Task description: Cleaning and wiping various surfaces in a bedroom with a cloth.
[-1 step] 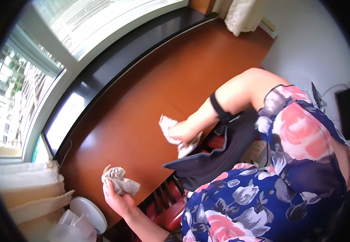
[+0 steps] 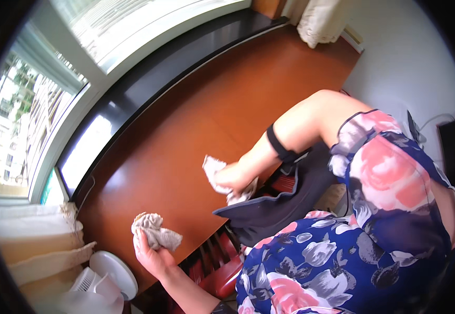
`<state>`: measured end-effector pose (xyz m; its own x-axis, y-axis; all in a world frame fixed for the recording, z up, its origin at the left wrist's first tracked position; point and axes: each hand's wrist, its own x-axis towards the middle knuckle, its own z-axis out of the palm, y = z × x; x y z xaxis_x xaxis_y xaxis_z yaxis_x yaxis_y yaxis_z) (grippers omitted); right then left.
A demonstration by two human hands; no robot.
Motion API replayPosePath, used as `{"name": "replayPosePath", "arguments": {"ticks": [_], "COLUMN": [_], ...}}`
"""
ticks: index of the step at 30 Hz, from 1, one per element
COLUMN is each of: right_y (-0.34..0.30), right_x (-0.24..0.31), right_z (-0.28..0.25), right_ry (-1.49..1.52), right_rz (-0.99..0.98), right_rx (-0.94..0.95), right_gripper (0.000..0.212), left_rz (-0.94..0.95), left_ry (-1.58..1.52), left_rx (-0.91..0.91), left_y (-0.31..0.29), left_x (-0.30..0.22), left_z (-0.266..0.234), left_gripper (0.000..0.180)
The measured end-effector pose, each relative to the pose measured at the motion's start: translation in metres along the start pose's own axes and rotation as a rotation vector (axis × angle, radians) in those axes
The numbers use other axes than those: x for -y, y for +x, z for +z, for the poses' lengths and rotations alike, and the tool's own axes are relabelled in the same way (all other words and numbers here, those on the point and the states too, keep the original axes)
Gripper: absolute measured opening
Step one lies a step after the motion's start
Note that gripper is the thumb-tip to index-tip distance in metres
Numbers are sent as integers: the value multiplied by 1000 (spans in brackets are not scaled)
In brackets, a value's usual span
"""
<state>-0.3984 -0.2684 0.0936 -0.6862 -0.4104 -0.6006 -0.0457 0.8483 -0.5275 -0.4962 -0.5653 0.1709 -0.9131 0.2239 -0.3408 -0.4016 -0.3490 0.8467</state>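
a person's right hand (image 2: 231, 178) clamped on a pale cloth (image 2: 213, 166) over the brown table (image 2: 185, 125), left hand (image 2: 153, 256) well apart (at the right's eight o'clock), clasping a crumpled greyish cloth (image 2: 159, 236)

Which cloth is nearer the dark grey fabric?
The pale cloth under the right hand, close beside the dark grey fabric; the bunched cloth in the left hand is farther off, toward the lower-left curtain.
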Motion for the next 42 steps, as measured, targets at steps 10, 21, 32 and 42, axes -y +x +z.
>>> {"name": "replayPosePath", "arguments": {"ticks": [10,21,32,42], "right_y": [152,76,-234,-284], "right_x": [155,110,95,210], "right_z": [40,-60,-150,-219], "right_ry": [168,633,862,662], "right_rz": [-208,-293,17,-167], "right_rx": [-167,-263,-899,-1108], "right_gripper": [50,42,38,32], "left_rz": [126,146,24,-106], "left_ry": [-105,-208,-110,-65], "left_rx": [-96,-166,178,225], "left_y": [-16,-4,39,74], "left_x": [-28,-31,-20,-22], "left_z": [7,-13,2,44], "left_gripper": [28,26,34,38]}}
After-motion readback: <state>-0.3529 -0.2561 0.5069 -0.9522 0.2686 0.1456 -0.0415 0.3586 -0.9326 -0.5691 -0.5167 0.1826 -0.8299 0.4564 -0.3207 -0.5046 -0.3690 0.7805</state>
